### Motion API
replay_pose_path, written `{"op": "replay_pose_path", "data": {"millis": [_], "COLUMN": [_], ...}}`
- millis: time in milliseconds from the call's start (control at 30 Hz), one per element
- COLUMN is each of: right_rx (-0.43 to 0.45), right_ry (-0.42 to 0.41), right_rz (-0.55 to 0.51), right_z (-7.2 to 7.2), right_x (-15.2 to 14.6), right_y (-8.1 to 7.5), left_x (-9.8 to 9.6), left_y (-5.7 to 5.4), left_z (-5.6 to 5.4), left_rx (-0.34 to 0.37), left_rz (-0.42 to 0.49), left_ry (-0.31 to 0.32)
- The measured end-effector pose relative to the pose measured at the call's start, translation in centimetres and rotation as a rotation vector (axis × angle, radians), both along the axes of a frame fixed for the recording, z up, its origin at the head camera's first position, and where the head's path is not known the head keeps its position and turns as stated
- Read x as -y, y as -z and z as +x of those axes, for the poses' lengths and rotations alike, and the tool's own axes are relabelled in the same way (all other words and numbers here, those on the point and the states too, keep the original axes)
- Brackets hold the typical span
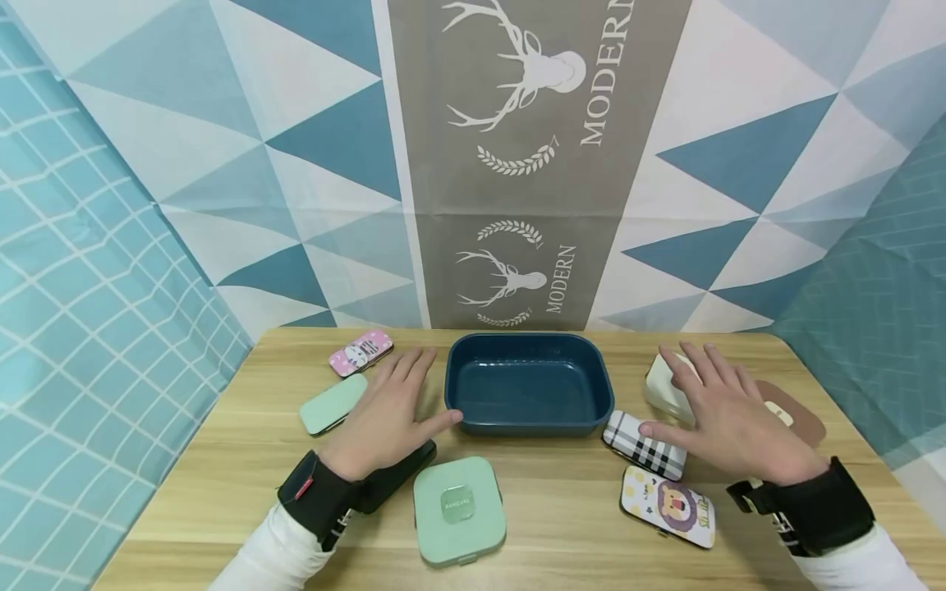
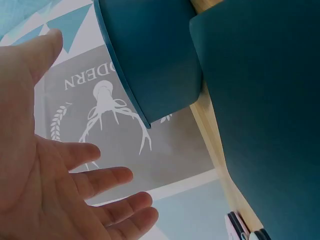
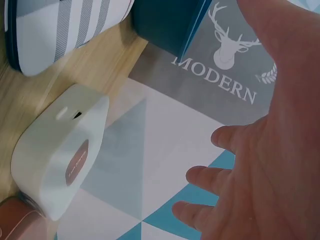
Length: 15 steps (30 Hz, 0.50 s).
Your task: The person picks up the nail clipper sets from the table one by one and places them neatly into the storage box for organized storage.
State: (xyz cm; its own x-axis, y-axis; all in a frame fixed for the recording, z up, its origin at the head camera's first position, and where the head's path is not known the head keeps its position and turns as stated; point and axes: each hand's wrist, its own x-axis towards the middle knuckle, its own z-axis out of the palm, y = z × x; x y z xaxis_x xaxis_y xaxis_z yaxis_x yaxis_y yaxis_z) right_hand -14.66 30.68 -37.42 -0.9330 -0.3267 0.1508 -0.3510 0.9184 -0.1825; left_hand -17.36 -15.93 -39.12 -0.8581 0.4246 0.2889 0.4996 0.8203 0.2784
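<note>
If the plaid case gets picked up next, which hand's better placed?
Probably the right. In the head view, the right hand is empty, its thumb overlapping the plaid case. The left hand is by the blue tray's left end, farther from the case.

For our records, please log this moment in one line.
left hand: holds nothing | right hand: holds nothing | blue tray: between hands | plaid case: near tray

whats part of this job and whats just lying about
Likely the job: blue tray; near left hand, mint case, black case; near right hand, plaid case, white case, brown case.

Perhaps just lying about: pink case, lion case, square green case.
</note>
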Motion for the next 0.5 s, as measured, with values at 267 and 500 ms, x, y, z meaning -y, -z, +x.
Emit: {"op": "replay_pose_path", "data": {"millis": [267, 500], "right_rx": [-0.009, -0.003], "right_ry": [-0.012, -0.032], "right_rz": [0.003, -0.022], "right_z": [-0.7, -1.7], "right_x": [-0.6, -1.6], "right_y": [0.0, 0.4], "left_x": [-0.9, -1.6], "left_y": [-0.2, -0.2], "left_z": [-0.7, -1.3], "left_rx": [0.066, 0.123], "left_rz": [0.093, 0.187], "left_ry": [-0.027, -0.051]}}
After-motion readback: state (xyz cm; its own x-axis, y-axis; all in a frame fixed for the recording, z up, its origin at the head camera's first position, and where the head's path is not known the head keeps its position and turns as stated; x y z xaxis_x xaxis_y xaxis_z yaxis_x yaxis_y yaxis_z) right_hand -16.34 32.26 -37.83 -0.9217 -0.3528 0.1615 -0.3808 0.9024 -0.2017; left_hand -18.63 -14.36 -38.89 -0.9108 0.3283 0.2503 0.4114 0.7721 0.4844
